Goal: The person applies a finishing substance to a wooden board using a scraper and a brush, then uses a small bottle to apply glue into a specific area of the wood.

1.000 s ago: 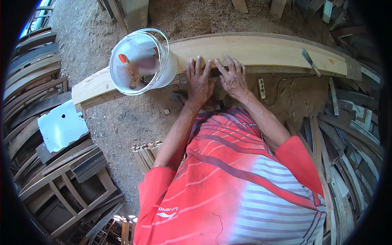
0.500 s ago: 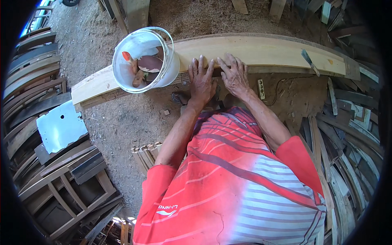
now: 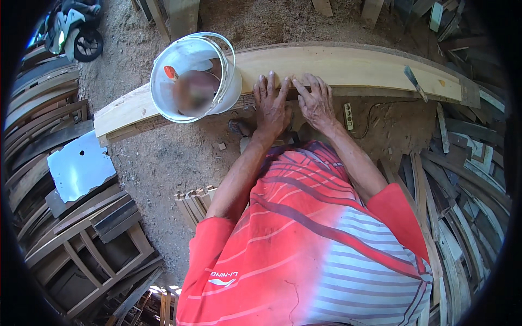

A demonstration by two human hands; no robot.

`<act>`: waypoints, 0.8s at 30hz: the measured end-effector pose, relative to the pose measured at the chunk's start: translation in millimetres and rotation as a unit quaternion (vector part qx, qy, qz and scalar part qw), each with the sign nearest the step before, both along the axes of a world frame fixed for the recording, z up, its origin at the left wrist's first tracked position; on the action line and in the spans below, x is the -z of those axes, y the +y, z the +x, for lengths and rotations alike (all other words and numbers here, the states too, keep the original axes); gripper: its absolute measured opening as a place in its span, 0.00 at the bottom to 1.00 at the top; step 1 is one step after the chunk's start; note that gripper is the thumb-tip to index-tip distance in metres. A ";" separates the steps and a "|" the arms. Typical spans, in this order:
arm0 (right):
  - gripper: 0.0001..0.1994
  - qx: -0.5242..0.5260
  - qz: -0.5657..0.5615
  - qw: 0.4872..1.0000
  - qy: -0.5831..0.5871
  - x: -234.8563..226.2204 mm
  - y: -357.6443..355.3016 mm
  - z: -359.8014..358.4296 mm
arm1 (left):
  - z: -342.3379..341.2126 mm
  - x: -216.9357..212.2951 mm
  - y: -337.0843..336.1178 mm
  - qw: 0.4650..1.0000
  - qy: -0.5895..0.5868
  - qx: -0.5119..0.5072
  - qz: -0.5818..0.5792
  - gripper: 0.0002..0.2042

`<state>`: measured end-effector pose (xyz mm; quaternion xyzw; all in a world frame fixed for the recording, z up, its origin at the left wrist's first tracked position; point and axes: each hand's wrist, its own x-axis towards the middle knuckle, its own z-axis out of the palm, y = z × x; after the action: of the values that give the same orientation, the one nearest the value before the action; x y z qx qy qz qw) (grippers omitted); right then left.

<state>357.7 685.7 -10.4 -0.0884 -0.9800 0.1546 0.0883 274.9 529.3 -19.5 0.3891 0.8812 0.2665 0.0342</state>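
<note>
A long pale wooden board (image 3: 348, 62) lies crosswise in front of me. My left hand (image 3: 270, 106) rests on its near edge, fingers stretched out and apart. Beside it my right hand (image 3: 315, 103) lies on the same edge with its fingers spread and slightly bent. Neither hand holds anything. Left of my hands, a white plastic bucket (image 3: 234, 89) with a wire handle stands on the board. Inside it are a red-orange object (image 3: 171, 72) and some brownish pieces, partly blurred. Toward the board's right end lies a paintbrush (image 3: 415, 83), its handle jutting over the near edge.
A white power strip (image 3: 348, 116) with a dark cord lies on the ground beyond my right forearm. Stacked timber (image 3: 46, 108) lines the left, with a pale sheet (image 3: 81, 165) and a wooden frame (image 3: 89, 261). More planks (image 3: 462, 217) pile up at right. A motorcycle (image 3: 81, 41) stands far left.
More of the motorcycle has come into view at the far left. Both hands stay on the board's near edge, with hardly any shift.
</note>
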 end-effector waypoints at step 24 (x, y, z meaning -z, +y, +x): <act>0.27 -0.067 0.039 0.996 0.044 7.7 8.3 -0.9 | 0.5 17.8 1.3 0.995 0.056 -0.044 0.065 0.33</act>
<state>356.8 694.0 -18.0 -0.0125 -0.9842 0.1260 0.1242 275.4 530.6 -37.3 0.3660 0.8787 0.3021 -0.0519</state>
